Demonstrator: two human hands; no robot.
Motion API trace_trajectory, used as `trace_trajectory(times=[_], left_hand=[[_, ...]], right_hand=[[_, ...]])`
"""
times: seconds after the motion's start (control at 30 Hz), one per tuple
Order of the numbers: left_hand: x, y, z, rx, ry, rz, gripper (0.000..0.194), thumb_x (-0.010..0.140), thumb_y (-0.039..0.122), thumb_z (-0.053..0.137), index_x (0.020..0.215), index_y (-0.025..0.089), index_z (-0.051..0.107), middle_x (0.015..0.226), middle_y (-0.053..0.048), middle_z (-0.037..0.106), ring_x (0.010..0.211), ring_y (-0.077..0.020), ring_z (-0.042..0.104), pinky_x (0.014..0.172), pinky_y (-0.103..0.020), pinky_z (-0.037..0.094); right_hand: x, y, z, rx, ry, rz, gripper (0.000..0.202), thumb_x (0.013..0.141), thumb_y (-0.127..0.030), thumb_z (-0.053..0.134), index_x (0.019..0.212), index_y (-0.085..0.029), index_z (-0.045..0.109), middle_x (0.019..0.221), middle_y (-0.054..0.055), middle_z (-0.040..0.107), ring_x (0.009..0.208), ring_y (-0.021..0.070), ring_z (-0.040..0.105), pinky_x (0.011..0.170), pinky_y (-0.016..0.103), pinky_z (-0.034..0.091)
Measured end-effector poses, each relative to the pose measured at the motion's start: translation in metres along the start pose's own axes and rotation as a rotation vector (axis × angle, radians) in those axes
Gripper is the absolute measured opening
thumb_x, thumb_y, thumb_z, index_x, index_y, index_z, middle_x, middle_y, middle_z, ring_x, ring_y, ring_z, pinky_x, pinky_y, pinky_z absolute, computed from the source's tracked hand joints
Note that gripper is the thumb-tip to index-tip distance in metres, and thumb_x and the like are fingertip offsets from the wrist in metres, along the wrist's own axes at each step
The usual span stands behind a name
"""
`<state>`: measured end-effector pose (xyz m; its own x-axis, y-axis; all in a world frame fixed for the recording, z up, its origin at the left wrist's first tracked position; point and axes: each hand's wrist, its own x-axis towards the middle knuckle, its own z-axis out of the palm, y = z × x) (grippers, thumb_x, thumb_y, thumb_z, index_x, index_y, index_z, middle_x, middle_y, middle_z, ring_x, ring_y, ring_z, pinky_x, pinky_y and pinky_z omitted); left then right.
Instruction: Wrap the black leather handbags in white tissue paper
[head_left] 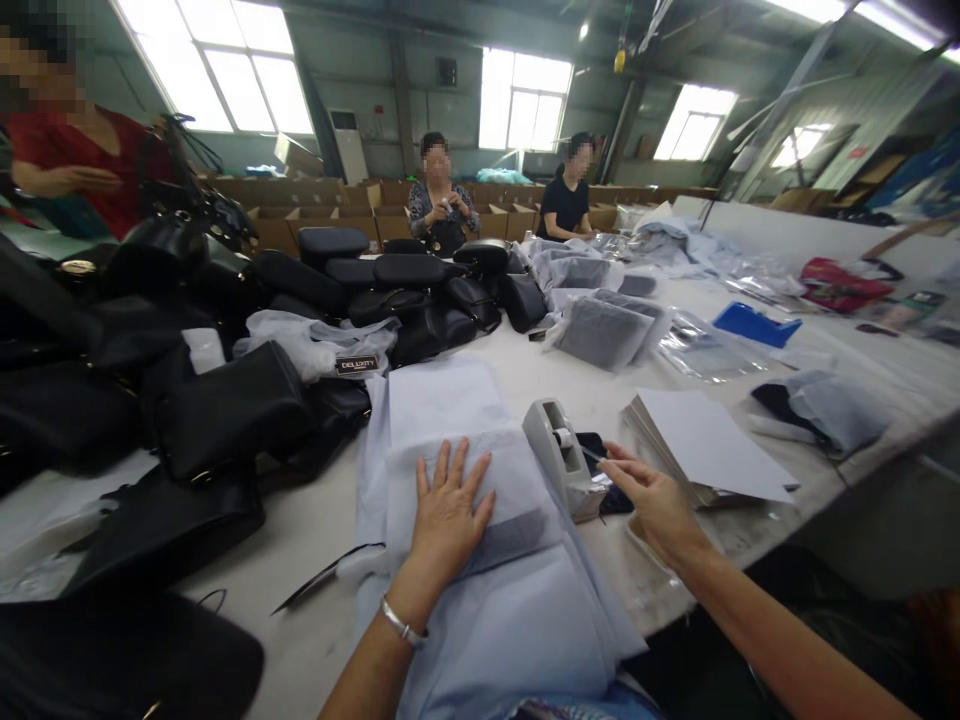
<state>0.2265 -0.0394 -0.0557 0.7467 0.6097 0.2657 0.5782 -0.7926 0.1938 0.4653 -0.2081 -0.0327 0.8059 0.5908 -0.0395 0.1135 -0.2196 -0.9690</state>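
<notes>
My left hand lies flat with fingers spread on white tissue paper, folded over something dark that shows through the sheet. To its right stands a grey tape dispenser with a small roll inside. At the dispenser's front end, my right hand pinches thumb and fingers together on a thin strip of tape, which is hard to see clearly. A dark object lies behind the dispenser, partly hidden. More tissue sheets lie beneath the folded paper and reach the table's near edge.
Black handbags are heaped on the left, one with a tag. A stack of white card lies right of the dispenser. Beyond are wrapped packages, clear plastic bags and a blue holder. Several people work around the table.
</notes>
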Motion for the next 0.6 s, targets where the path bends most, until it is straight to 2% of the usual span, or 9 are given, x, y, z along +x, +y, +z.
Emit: trace_trajectory(times=[0.07, 0.13, 0.27, 0.37, 0.47, 0.6], left_hand=[[0.000, 0.000, 0.001, -0.004, -0.001, 0.000, 0.051, 0.097, 0.041, 0.047, 0.147, 0.036, 0.042, 0.161, -0.004, 0.031, 0.149, -0.0322, 0.024, 0.117, -0.064, 0.017], [0.001, -0.001, 0.002, -0.006, -0.004, -0.004, 0.050, 0.097, 0.042, 0.045, 0.147, 0.036, 0.042, 0.161, -0.004, 0.031, 0.149, -0.0323, 0.023, 0.117, -0.064, 0.017], [0.001, -0.003, 0.005, 0.001, -0.011, 0.001, 0.050, 0.098, 0.044, 0.042, 0.147, 0.036, 0.041, 0.162, -0.004, 0.029, 0.150, -0.0319, 0.021, 0.117, -0.065, 0.016], [0.001, -0.002, 0.005, 0.006, -0.016, 0.000, 0.050, 0.098, 0.045, 0.041, 0.147, 0.037, 0.041, 0.162, -0.004, 0.029, 0.150, -0.0314, 0.020, 0.117, -0.065, 0.015], [0.002, -0.002, 0.003, 0.004, -0.026, -0.004, 0.050, 0.098, 0.045, 0.041, 0.148, 0.036, 0.041, 0.162, -0.004, 0.028, 0.150, -0.0315, 0.020, 0.117, -0.064, 0.016], [0.004, -0.003, 0.000, -0.009, -0.041, -0.006, 0.050, 0.098, 0.044, 0.042, 0.148, 0.037, 0.040, 0.162, -0.004, 0.029, 0.150, -0.0317, 0.021, 0.117, -0.064, 0.016]], right_hand=[[-0.013, -0.005, -0.003, 0.046, 0.032, 0.001, 0.032, 0.073, -0.052, 0.076, 0.085, -0.022, 0.079, 0.144, 0.008, 0.055, 0.131, 0.0306, 0.051, 0.109, 0.042, 0.042], [-0.028, -0.003, -0.005, 0.092, 0.031, 0.081, 0.035, 0.072, -0.052, 0.077, 0.089, -0.022, 0.078, 0.136, 0.009, 0.062, 0.125, 0.0311, 0.056, 0.103, 0.041, 0.048], [-0.053, 0.021, -0.005, 0.304, 0.018, 0.304, 0.034, 0.070, -0.050, 0.079, 0.090, -0.023, 0.077, 0.106, 0.008, 0.074, 0.098, 0.0257, 0.068, 0.084, 0.037, 0.058], [-0.059, 0.042, -0.002, 0.425, 0.003, 0.404, 0.026, 0.068, -0.046, 0.083, 0.083, -0.025, 0.076, 0.092, 0.005, 0.074, 0.075, 0.0179, 0.067, 0.071, 0.031, 0.059], [-0.051, 0.057, 0.000, 0.371, -0.025, 0.386, 0.028, 0.063, -0.046, 0.086, 0.078, -0.024, 0.076, 0.079, 0.003, 0.071, 0.064, 0.0160, 0.063, 0.064, 0.030, 0.058], [-0.031, 0.065, -0.006, 0.085, -0.026, 0.237, 0.038, 0.062, -0.053, 0.083, 0.080, -0.020, 0.077, 0.073, 0.004, 0.070, 0.061, 0.0166, 0.060, 0.061, 0.030, 0.054]])
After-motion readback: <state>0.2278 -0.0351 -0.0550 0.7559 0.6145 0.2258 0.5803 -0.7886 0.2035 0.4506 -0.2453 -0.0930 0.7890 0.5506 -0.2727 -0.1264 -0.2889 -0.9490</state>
